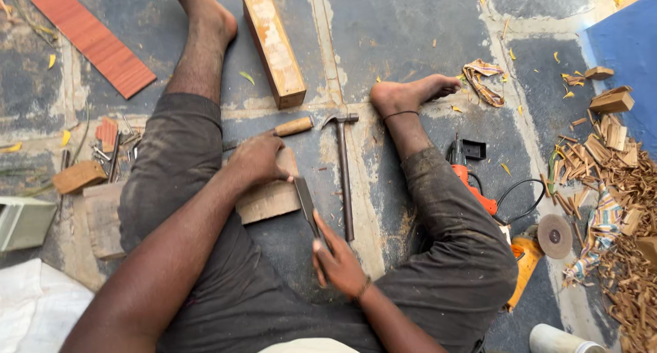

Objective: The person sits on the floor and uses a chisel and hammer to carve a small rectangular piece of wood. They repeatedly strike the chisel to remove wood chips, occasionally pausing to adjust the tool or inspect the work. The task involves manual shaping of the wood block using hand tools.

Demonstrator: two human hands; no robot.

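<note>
I sit on a stone floor with my legs spread. My left hand (256, 160) presses down on a flat wooden block (270, 199) lying between my legs. My right hand (337, 263) grips the handle end of a chisel (306, 204), whose flat blade points up toward the block's right edge and touches it. A claw hammer (344, 172) with a metal shaft lies just right of the chisel. Above my left hand lies a second tool with a wooden handle (293, 126), partly hidden by that hand.
A long wooden beam (273, 44) lies ahead. A reddish plank (92, 40) lies at far left, nails and small wood pieces (109, 148) by my left thigh. An orange drill (472, 182), an angle grinder (540, 247) and a heap of wood chips (616, 189) sit at right.
</note>
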